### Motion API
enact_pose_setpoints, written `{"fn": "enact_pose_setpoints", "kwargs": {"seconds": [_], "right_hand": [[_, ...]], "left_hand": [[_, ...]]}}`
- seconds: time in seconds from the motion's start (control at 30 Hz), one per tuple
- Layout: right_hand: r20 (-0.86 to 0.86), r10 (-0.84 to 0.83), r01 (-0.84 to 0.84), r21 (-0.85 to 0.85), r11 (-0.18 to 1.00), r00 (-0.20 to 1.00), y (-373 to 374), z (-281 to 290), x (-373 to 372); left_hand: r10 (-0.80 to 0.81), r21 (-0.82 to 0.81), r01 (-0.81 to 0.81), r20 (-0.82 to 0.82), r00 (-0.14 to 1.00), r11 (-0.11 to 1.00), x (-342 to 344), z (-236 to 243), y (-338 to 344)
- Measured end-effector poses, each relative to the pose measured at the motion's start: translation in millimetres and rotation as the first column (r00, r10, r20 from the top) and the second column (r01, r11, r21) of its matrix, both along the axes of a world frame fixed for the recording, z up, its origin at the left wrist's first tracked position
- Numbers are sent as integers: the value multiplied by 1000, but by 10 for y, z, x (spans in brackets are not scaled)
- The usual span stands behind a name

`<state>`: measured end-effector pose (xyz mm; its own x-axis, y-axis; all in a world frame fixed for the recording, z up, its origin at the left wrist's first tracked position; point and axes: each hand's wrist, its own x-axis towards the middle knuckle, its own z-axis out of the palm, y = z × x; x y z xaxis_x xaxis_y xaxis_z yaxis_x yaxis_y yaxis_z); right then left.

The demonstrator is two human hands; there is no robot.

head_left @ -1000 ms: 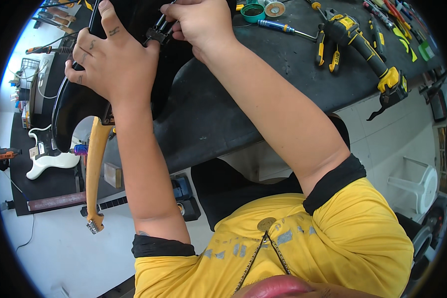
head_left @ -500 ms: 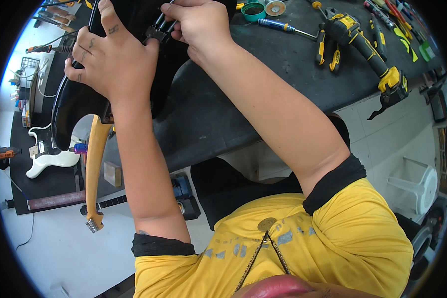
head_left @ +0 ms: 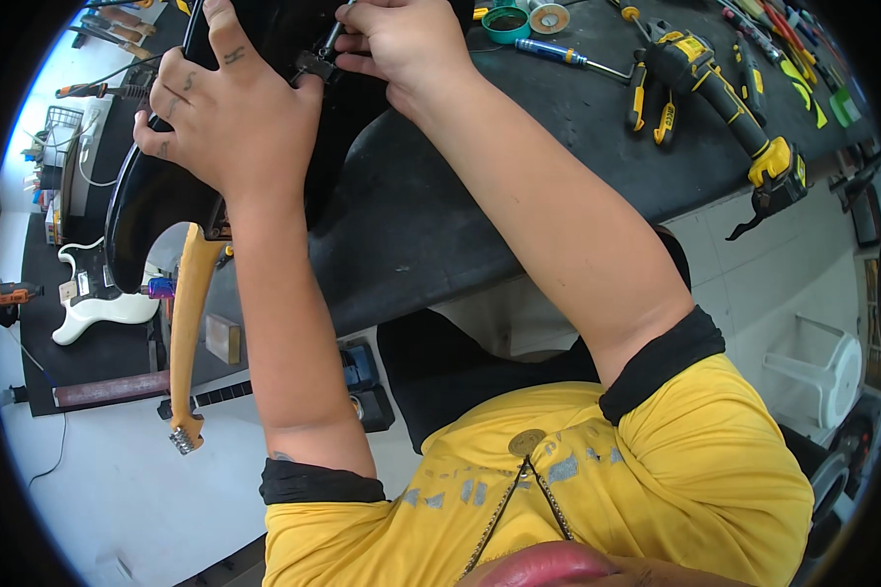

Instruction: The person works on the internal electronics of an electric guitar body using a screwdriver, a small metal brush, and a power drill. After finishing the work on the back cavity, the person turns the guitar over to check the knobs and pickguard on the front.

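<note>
The black guitar body (head_left: 135, 227) over the bench (head_left: 431, 201) is cut off above; the left hand (head_left: 233, 117) splays across it — the right hand (head_left: 413, 44) pinches a slim metal rod (head_left: 334, 37), upper end hidden.

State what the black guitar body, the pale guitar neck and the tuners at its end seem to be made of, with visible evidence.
Black guitar body: possibly wood under gloss lacquer; its edge reflects light, but the coating hides the core.
Pale guitar neck: apparently smooth-finished wood, judging by its warm tan colour.
Tuners: probably metal, given their silvery shine.
</note>
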<state>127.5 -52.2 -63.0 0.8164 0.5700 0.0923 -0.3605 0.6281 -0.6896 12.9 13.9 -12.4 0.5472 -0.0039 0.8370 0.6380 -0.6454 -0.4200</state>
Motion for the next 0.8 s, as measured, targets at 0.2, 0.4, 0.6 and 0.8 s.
{"fn": "enact_pose_setpoints", "kwargs": {"seconds": [0.2,0.4,0.6,0.8], "right_hand": [[-104,70,-60,101,993,992,-49,3,38],[-129,148,-122,196,973,981,-38,-38,53],[-71,63,-56,106,993,995,-53,-26,22],[8,44,-44,-5,999,999,-72,-6,3]], "left_hand": [[209,58,-210,15,978,976,32,-12,-168],[-34,9,34,3,999,999,15,-8,-33],[-35,5,35,5,999,999,20,-2,-47],[-26,-7,26,-2,1000,1000,13,-14,-41]]}}
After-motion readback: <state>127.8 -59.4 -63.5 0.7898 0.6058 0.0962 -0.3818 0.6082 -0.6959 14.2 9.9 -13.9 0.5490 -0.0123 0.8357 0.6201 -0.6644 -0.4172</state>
